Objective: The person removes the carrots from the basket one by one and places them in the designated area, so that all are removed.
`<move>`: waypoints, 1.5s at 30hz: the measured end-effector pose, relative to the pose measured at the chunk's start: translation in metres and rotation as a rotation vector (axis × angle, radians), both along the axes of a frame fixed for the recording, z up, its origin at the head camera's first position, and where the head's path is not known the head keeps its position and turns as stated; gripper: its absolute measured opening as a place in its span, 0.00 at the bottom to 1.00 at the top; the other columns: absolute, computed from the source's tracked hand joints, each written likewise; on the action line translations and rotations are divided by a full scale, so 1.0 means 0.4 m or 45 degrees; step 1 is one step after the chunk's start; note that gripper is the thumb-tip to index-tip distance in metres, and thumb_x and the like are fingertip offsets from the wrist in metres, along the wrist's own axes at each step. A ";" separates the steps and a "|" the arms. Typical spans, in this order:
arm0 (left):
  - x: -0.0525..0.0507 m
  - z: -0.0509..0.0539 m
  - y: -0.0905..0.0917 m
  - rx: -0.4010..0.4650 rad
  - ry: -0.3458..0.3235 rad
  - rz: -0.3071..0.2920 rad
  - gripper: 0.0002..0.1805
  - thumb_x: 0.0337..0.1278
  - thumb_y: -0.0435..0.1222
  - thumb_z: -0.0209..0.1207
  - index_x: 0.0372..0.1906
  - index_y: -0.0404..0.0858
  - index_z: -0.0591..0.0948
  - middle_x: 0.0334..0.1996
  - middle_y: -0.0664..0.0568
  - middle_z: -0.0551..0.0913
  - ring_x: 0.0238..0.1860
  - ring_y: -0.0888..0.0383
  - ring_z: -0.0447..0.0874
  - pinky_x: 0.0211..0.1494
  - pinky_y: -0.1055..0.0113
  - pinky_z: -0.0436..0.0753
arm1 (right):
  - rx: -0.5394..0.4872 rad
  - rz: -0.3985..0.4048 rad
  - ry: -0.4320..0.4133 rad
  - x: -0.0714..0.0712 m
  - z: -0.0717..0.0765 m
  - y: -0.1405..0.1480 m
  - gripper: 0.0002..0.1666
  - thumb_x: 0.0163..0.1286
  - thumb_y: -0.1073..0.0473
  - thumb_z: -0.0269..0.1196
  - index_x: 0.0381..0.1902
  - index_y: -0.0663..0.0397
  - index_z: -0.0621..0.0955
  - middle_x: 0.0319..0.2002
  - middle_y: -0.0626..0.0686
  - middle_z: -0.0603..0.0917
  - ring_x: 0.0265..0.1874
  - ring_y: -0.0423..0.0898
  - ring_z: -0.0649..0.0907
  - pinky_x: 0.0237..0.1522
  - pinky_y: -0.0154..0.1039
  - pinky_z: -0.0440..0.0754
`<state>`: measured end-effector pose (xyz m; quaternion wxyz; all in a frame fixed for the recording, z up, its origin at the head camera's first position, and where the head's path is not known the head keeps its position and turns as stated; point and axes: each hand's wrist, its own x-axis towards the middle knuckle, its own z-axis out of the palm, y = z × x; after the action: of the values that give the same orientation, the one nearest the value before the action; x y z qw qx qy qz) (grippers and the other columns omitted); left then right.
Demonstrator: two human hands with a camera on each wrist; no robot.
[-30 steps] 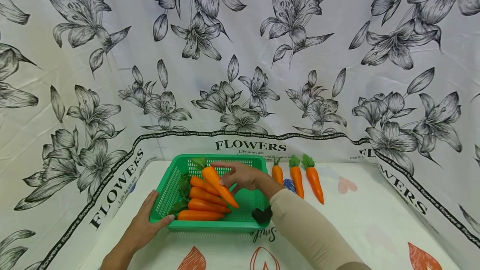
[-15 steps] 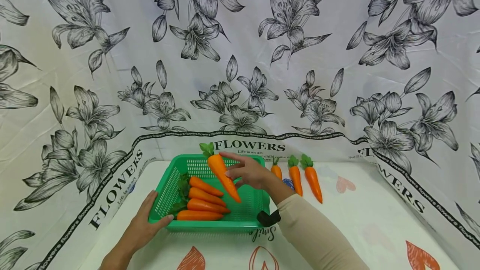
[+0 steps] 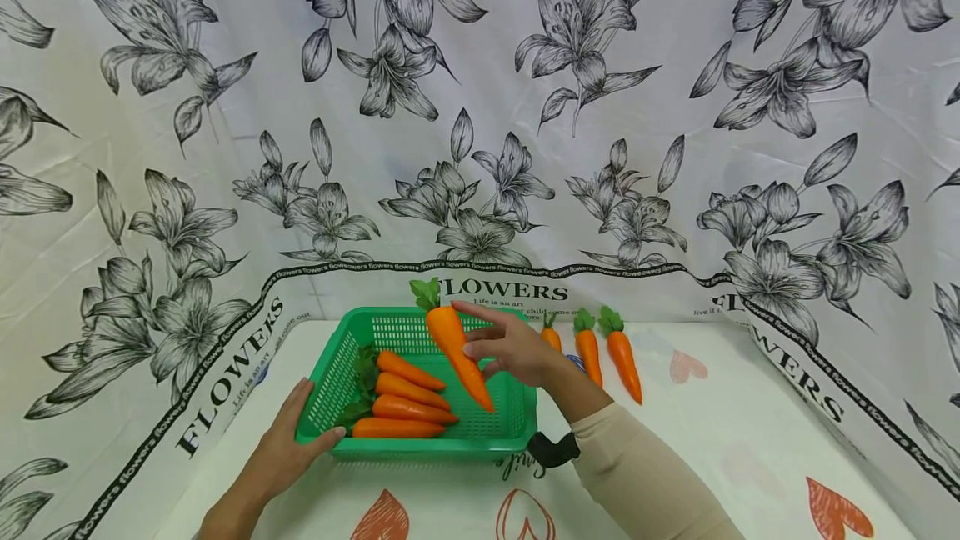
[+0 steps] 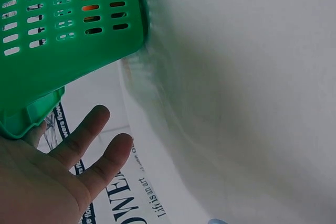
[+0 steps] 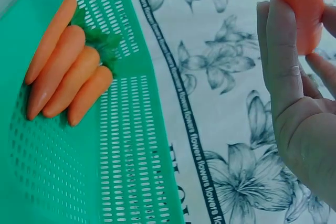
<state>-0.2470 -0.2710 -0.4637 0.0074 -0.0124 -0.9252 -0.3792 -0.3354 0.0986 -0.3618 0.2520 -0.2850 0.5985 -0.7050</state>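
An orange carrot with a green leafy top is pinched in my right hand, tilted above the right half of a green plastic basket. The right wrist view shows part of this carrot between thumb and fingers. My left hand rests at the basket's front left corner, thumb on the rim. Two fingers of that hand stretch out straight, apart from the basket, in the left wrist view. Inside the basket, several carrots lie side by side, leaves toward the left wall.
Three more carrots lie on the white printed cloth right of the basket; the arm partly hides the nearest one. A floral curtain hangs behind. A black strap-like object sits by the right wrist.
My right hand has lifted the carrot from over the carrots in the basket, up and to the right, and it now stands more upright. The left hand stays at the basket corner.
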 end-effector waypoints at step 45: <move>-0.006 0.001 -0.005 -0.040 -0.018 -0.011 0.56 0.60 0.55 0.60 0.77 0.37 0.38 0.74 0.34 0.36 0.68 0.26 0.41 0.59 0.27 0.53 | -0.222 -0.116 0.386 0.146 0.079 0.213 0.39 0.69 0.68 0.59 0.75 0.55 0.58 0.51 0.62 0.81 0.40 0.56 0.84 0.36 0.51 0.84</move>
<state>-0.2493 -0.2732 -0.4632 -0.0010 -0.0138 -0.9311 -0.3646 -0.2771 0.1838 -0.3301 0.1013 -0.3812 0.5786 -0.7138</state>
